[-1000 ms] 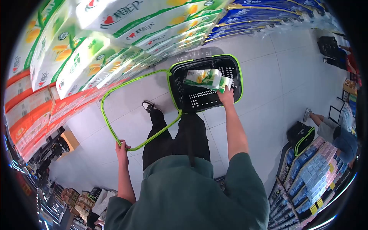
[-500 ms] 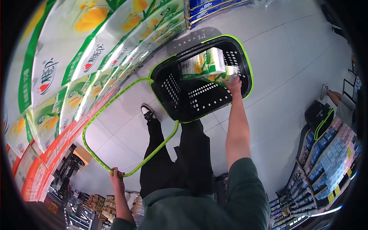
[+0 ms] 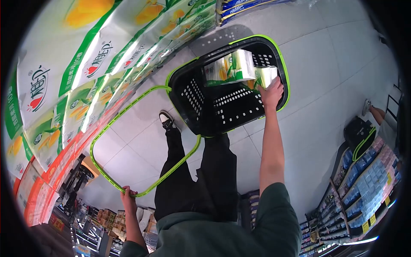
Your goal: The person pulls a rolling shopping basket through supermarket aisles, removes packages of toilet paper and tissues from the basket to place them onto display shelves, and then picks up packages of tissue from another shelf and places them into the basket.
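A black shopping basket [image 3: 205, 124] with a bright green rim hangs tilted before my legs, its inside showing. My left hand [image 3: 128, 195] is closed around its long green handle [image 3: 146, 192] at the lower left. In the basket lies a larger white, green and yellow tissue pack [image 3: 229, 68]. Beside it, toward the basket's right wall, is a smaller tissue pack [image 3: 266, 76] in like colours. My right hand [image 3: 272, 92] reaches into the basket and grips the smaller pack's near end, thumb on one side and fingers on the other.
Stacked tissue packages [image 3: 81, 77] line the left side, close to the handle. Blue packages [image 3: 239, 9] stand at the top. On the right are a shelf of small packets [image 3: 368, 188], another black basket [image 3: 358, 132] and a person's leg [image 3: 376, 113]. Grey tiled floor [image 3: 317, 94] lies beneath.
My right hand has moved slightly right with the smaller tissue pack, and its fingers are more spread. The basket has shifted a little right in view. My left hand still holds the handle.
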Demonstrator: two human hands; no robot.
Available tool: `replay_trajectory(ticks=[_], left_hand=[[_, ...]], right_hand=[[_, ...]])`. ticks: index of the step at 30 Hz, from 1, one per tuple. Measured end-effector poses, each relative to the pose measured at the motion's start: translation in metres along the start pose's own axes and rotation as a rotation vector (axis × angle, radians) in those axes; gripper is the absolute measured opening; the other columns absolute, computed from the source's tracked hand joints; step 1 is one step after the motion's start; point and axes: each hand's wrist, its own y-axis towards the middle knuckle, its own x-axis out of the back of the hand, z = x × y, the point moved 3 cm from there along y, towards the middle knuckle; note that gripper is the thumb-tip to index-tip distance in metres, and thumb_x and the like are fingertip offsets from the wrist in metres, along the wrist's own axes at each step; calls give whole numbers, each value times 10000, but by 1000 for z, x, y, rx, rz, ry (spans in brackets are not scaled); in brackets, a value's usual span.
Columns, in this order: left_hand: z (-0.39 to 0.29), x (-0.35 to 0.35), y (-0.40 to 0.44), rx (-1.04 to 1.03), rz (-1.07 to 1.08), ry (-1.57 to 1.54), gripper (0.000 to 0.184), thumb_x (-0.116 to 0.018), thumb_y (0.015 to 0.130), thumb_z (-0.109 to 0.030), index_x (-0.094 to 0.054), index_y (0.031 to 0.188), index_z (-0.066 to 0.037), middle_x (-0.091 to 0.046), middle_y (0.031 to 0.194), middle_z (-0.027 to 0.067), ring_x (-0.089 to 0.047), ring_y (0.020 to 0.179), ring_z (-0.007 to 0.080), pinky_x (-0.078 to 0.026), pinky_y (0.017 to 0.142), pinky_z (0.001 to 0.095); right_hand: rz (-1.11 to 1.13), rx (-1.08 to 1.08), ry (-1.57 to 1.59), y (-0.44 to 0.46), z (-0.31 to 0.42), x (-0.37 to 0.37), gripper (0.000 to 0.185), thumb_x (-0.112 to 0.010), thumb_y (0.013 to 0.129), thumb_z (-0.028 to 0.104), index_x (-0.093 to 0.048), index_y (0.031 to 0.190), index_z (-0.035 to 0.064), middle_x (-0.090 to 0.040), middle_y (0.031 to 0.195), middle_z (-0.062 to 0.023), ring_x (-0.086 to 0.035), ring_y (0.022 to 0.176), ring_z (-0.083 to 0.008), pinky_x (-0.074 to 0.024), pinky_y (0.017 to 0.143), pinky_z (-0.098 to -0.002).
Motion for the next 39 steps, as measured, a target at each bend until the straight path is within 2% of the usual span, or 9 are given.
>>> replay_trajectory(ticks=[5,8,12,15,18,23,26,31,39], left_hand=[[17,4,16,39,49,-35,82,-527,930,-107,-479,985,-69,-438,655,12,-472,606,146,-474,665,348],[15,-6,15,40,29,-6,82,-524,930,-104,-480,989,-68,-437,656,13,-476,608,147,-475,669,346],[11,-10,14,55,13,-8,83,-521,932,-103,-478,995,-68,-437,658,14,-474,610,146,-473,668,343],[11,-8,14,59,19,-14,83,-522,932,-107,-477,992,-70,-436,657,13,-473,608,144,-472,664,339],[18,-7,15,41,28,-31,92,-528,930,-115,-477,992,-70,-435,657,13,-472,608,141,-473,662,335],[15,-1,10,57,-10,-9,86,-521,933,-104,-479,998,-69,-438,665,11,-471,612,133,-474,663,330],[7,-5,5,46,11,-16,77,-517,935,-96,-481,997,-69,-435,667,9,-470,614,131,-474,666,329],[2,-14,0,35,50,-39,84,-518,935,-97,-482,1004,-66,-428,671,6,-472,626,133,-472,679,329],[-8,-51,-8,16,106,-42,91,-511,937,-99,-482,1016,-62,-423,678,6,-466,641,137,-462,700,336]], right_hand=[[-221,368,-341,-27,50,38,883,-778,695,209,-289,1417,69,-406,1300,-230,-392,1223,-397,-305,1050,-495],[-11,468,103,-24,73,9,784,-713,778,217,-292,1415,40,-400,1312,-265,-400,1210,-429,-310,1048,-483],[-170,510,-123,17,96,-27,966,-741,714,481,-257,1439,65,-434,1284,-246,-446,1194,-383,-308,1043,-477],[292,220,-311,47,107,-51,1108,-744,640,596,-189,1469,114,-415,1315,-222,-419,1235,-348,-300,1050,-449],[432,138,-481,53,119,-59,1143,-754,631,584,-129,1486,154,-371,1360,-208,-382,1279,-331,-289,1058,-421],[399,360,-418,30,131,-54,938,-765,630,530,-375,1376,117,-389,1312,-213,-484,1168,-354,-387,985,-407],[241,452,-448,27,132,-42,930,-767,644,505,-361,1392,132,-427,1253,-188,-509,1119,-344,-388,979,-411],[86,219,-402,30,157,27,714,-801,621,477,-470,1127,96,-457,1161,-157,-523,1055,-349,-423,913,-441],[83,139,-281,28,98,0,1007,-705,681,602,-261,1444,118,-422,1280,-206,-442,1176,-379,-334,1028,-441]])
